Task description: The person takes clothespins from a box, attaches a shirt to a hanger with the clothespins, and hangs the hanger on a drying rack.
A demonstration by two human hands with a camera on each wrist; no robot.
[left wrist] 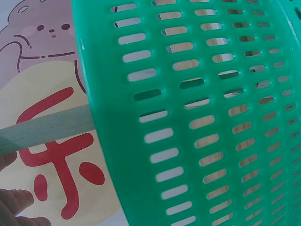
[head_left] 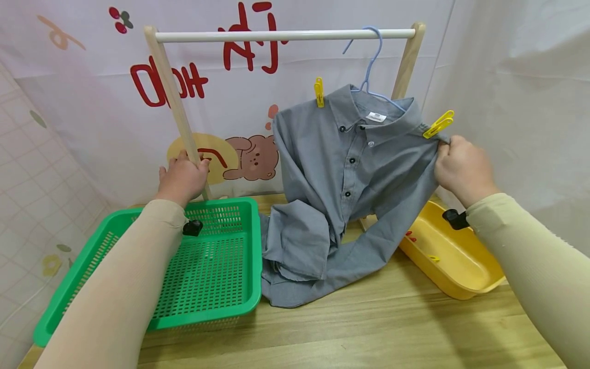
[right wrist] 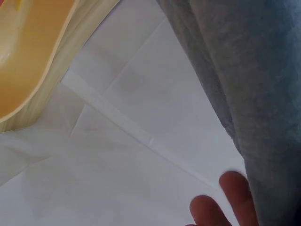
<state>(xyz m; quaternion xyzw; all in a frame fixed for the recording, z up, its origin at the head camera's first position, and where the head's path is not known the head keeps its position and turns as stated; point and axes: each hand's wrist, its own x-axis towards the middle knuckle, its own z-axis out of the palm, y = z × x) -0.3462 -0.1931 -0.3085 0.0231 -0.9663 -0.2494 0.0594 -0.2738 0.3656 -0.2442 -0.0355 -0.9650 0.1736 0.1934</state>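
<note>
A grey button-up shirt [head_left: 318, 143] hangs tilted on a light blue hanger [head_left: 369, 66], hooked over the white rod [head_left: 286, 36] of a small rack. Yellow clothespins, one at the left shoulder [head_left: 319, 92] and one at the right [head_left: 439, 124], sit on the shirt. My right hand [head_left: 465, 166] pinches the shirt's right shoulder just below its clothespin. Part of the shirt, bunched, lies on the table. With my left hand [head_left: 182, 177] I hold the rack's left wooden post [head_left: 172, 97]; some of its fingers [left wrist: 16, 200] stick out past the post in the left wrist view.
A green perforated basket [head_left: 255, 256] stands under my left forearm. On the right, a yellow tray [head_left: 456, 256] holds a few small red and yellow pieces. The wooden table [head_left: 322, 333] extends in front, and printed white cloth [head_left: 101, 46] hangs behind the rack.
</note>
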